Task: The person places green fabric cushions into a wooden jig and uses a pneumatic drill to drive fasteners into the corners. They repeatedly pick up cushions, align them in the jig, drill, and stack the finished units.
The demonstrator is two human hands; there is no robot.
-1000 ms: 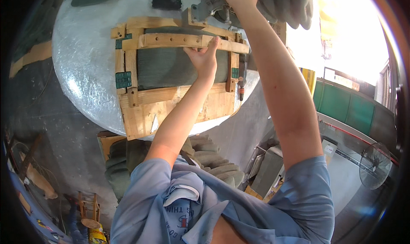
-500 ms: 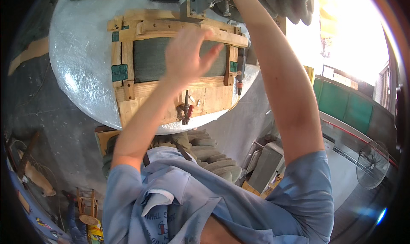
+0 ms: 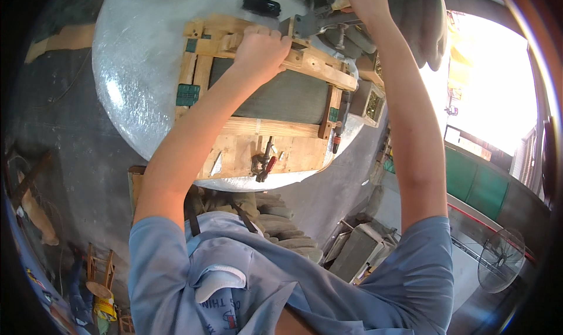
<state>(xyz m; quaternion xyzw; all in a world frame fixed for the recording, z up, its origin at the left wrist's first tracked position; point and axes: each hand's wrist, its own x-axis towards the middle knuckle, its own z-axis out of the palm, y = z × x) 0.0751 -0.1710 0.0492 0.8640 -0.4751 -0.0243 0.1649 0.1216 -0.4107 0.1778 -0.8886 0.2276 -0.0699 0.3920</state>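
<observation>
My left hand [image 3: 262,52] is closed over the upper wooden bar [image 3: 319,67] of a jig, fingers curled over its far edge. The jig is a pale wooden frame with green hinge-like pieces [image 3: 187,94] at its sides, round a dark grey-green panel [image 3: 293,97]. At the top, my right hand [image 3: 366,1] grips the pale handle of a metal toggle clamp [image 3: 319,23]. This clamp is mounted on a wooden block at the bar's far side. A second clamp with a red handle [image 3: 267,166] is fixed to the board at the jig's near side.
The jig lies on a round table wrapped in clear film [image 3: 126,94]. A black object [image 3: 262,5] lies beyond it, and a dark tool with a red-orange tip [image 3: 336,141] is at its right. Grey-green padded pieces [image 3: 410,18] are stacked far right. A fan [image 3: 502,259] stands lower right.
My left hand has gone from open above the panel to closed on the upper bar. My right hand is still at the clamp handle. The whole view has shifted.
</observation>
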